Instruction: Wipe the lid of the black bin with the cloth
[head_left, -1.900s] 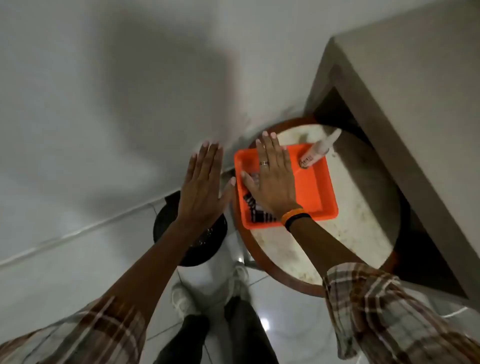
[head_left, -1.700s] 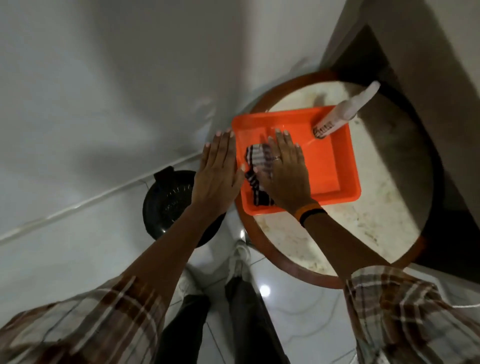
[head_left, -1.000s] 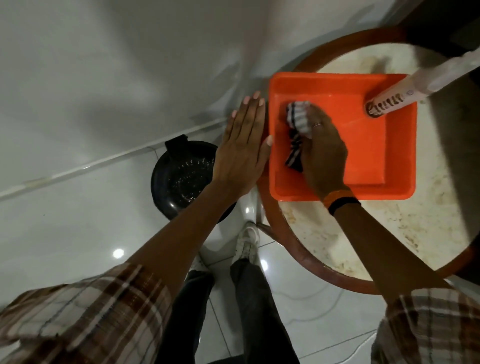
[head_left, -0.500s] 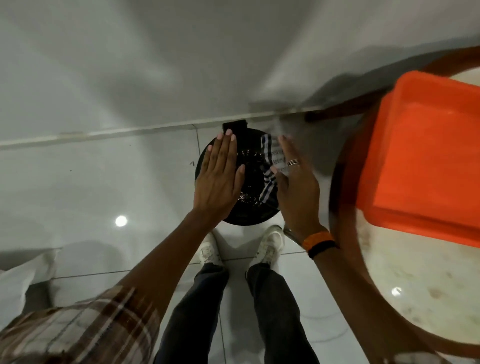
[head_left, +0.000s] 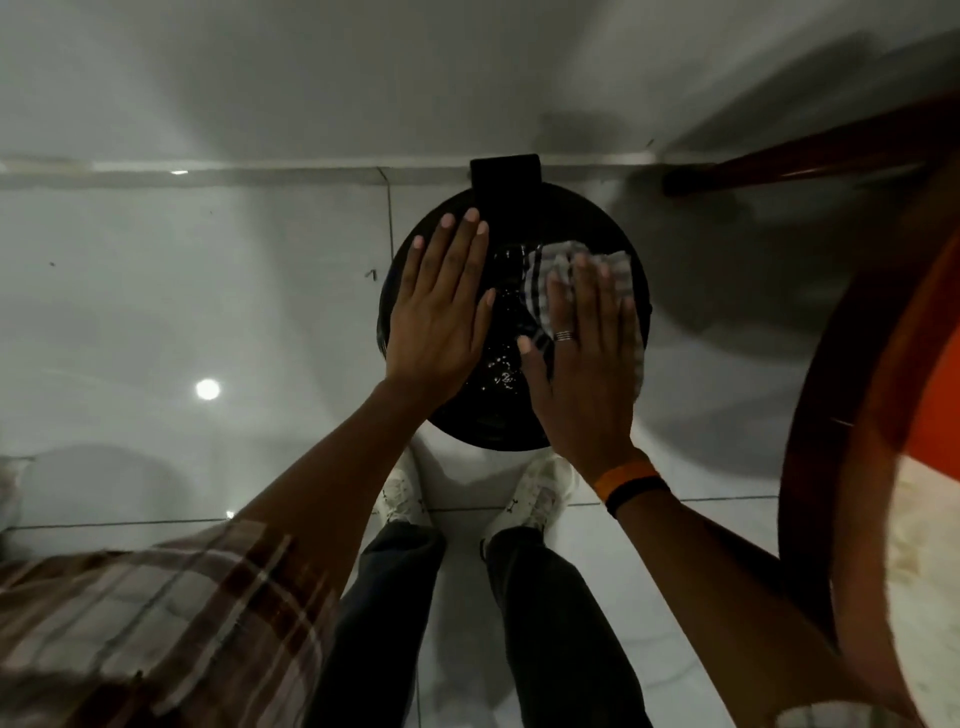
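Your right hand (head_left: 587, 358) lies flat and spread, palm down, on the cloth (head_left: 558, 275), pressing it against the right half of the lid (head_left: 506, 415) of the black bin (head_left: 501, 179); the grip is not closed around the cloth, the fingers are extended and only slightly apart, with the fabric showing beyond the fingertips and along the outer edge of the palm. The cloth is pale with dark stripes, and its far edge is blurred. Your left hand (head_left: 441, 306) is also wide open, fingers straight and close together, over the left half of the lid and holding nothing; whether it actually touches the lid cannot be told. Between the two hands the glossy black lid shows small bright specks, perhaps droplets. The bin stands on the pale tiled floor (head_left: 208, 312) against the wall, just ahead of your white shoes (head_left: 400, 493). A ring sits on one right finger and an orange band beside a black band (head_left: 631, 480) on that wrist. At the right edge is the round, wood-rimmed table (head_left: 810, 467) with an orange tray (head_left: 940, 364) on it. No label or writing can be read anywhere.
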